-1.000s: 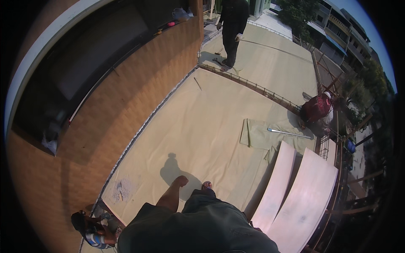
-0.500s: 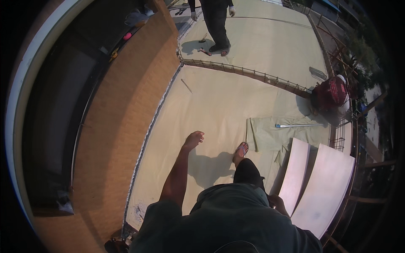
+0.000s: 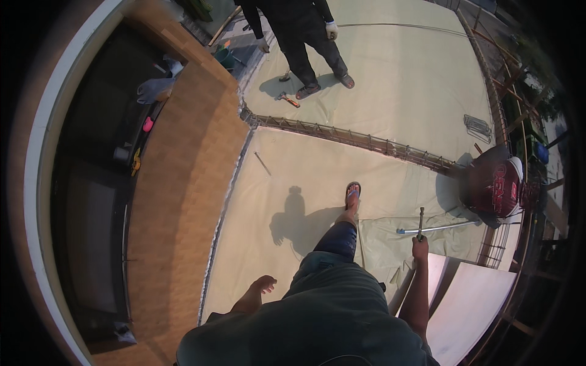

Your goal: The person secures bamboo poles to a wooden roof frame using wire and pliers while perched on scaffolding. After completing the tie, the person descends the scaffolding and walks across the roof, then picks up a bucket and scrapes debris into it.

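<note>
My right hand [image 3: 420, 248] is wrapped round the handle of a hammer [image 3: 420, 221], which points up and away with its small dark head at the far end. In this view the hammer crosses in front of a long silvery metal bar [image 3: 439, 228] lying on a folded sheet [image 3: 390, 241]. My left hand [image 3: 264, 284] hangs low beside my body, its fingers loosely bent and apart, with nothing in them. Below it is the pale sheeting [image 3: 244, 226] that covers the floor. My sandalled foot [image 3: 352, 195] is on that sheeting.
A rebar cage [image 3: 366, 140] runs across a gap ahead. A person in dark clothes [image 3: 302, 49] stands beyond it, near another hammer [image 3: 289, 99]. Another person [image 3: 494, 183] bends at the right edge, beside pale boards [image 3: 473, 305]. A brick-patterned strip [image 3: 165, 201] lies left.
My right hand has swung forward, bringing the hammer into view. My left hand has moved back toward my body. I have stepped forward, and the far person has shifted stance.
</note>
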### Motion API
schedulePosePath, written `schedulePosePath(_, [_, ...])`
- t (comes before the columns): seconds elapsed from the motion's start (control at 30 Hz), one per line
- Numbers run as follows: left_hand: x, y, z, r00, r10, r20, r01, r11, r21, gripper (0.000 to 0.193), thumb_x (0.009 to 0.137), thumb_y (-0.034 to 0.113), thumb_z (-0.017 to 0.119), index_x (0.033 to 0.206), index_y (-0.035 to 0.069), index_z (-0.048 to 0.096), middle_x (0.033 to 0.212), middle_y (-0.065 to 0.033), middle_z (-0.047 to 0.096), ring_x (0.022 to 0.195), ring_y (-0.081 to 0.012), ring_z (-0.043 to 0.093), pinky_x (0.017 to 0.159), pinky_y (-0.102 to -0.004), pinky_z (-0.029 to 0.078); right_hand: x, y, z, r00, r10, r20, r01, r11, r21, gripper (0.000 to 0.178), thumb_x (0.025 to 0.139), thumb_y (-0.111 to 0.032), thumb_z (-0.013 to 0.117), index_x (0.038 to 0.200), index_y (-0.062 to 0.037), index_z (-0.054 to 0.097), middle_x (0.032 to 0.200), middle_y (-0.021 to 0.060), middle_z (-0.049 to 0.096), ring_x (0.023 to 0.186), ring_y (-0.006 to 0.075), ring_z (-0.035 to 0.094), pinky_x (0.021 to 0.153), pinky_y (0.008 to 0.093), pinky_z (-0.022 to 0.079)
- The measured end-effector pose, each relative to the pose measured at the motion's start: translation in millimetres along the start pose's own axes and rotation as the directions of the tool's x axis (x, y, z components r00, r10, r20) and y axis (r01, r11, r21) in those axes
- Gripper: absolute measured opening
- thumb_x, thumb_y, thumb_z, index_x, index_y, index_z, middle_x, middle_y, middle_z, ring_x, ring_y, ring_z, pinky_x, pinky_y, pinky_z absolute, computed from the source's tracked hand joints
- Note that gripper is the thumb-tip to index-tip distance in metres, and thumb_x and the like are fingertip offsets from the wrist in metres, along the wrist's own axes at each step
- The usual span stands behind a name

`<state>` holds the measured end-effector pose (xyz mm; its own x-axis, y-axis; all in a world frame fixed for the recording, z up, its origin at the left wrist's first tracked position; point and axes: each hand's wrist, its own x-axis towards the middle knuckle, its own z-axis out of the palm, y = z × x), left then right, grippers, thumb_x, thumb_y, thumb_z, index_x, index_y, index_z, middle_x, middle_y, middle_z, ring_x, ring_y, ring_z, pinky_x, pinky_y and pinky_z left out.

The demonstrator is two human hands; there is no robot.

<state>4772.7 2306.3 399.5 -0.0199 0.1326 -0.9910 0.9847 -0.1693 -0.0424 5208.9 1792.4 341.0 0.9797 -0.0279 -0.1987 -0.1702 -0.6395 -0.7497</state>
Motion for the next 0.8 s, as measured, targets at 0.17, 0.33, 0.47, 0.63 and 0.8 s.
schedulePosePath(0.17, [45, 248, -84, 0.982, 0.189, -0.008, -0.182, 0.955, 0.233, 0.045, 0.092, 0.045, 0.051, 0.121, 0.011, 0.058, 0.101, -0.0097, 0.068, 0.085, -0.0225, 0.067, 0.072, -0.0423, 0.054, 86, -26, -7, 0.629, 0.597, 0.498, -0.681, 0.732, -0.017, 0.018, 0.087, -0.021, 0.059, 0.083, -0.004, 0.054, 0.059, 0.0045, 0.047, 0.043, 0.0163, 0.046, 0.039, 0.0332, 0.038])
schedulePosePath(0.33, [5, 566, -219, 0.689, 0.601, -0.405, -0.672, 0.739, -0.049, 0.033, 0.095, 0.029, 0.053, 0.111, 0.001, 0.061, 0.086, -0.0089, 0.066, 0.075, -0.0165, 0.064, 0.069, -0.0308, 0.052, 114, -53, -54, 0.204, 0.813, 0.546, -0.778, 0.473, -0.414, 0.026, 0.087, -0.024, 0.064, 0.072, -0.0066, 0.053, 0.054, 0.0021, 0.044, 0.045, 0.0146, 0.046, 0.039, 0.0305, 0.037])
schedulePosePath(0.47, [-80, 781, -281, 0.539, 0.756, -0.372, -0.84, 0.514, -0.173, 0.035, 0.099, 0.028, 0.049, 0.114, -0.001, 0.06, 0.089, -0.0096, 0.065, 0.078, -0.0163, 0.062, 0.073, -0.0299, 0.051, 167, -83, -76, 0.268, 0.804, 0.531, -0.803, 0.491, -0.337, 0.032, 0.088, -0.025, 0.064, 0.064, -0.0082, 0.051, 0.054, 0.0041, 0.048, 0.042, 0.0163, 0.046, 0.038, 0.0332, 0.037])
schedulePosePath(0.63, [-107, 947, -293, 0.403, 0.888, -0.221, -0.895, 0.434, 0.109, 0.036, 0.097, 0.031, 0.051, 0.114, 0.0, 0.061, 0.089, -0.009, 0.065, 0.08, -0.0164, 0.062, 0.076, -0.0301, 0.05, 275, -94, -53, 0.431, 0.818, 0.381, -0.872, 0.486, -0.056, 0.036, 0.089, -0.029, 0.059, 0.064, -0.0057, 0.047, 0.051, 0.0068, 0.046, 0.038, 0.0187, 0.044, 0.037, 0.0361, 0.032])
schedulePosePath(0.8, [-56, 1007, -296, 0.599, 0.779, -0.187, -0.752, 0.627, 0.203, 0.037, 0.097, 0.033, 0.051, 0.117, 0.004, 0.061, 0.091, -0.0084, 0.067, 0.082, -0.015, 0.062, 0.074, -0.0323, 0.05, 475, -81, -24, 0.447, 0.766, 0.461, -0.814, 0.563, -0.146, 0.032, 0.088, -0.028, 0.06, 0.071, -0.0017, 0.052, 0.052, 0.0052, 0.043, 0.04, 0.0192, 0.045, 0.039, 0.0371, 0.032])
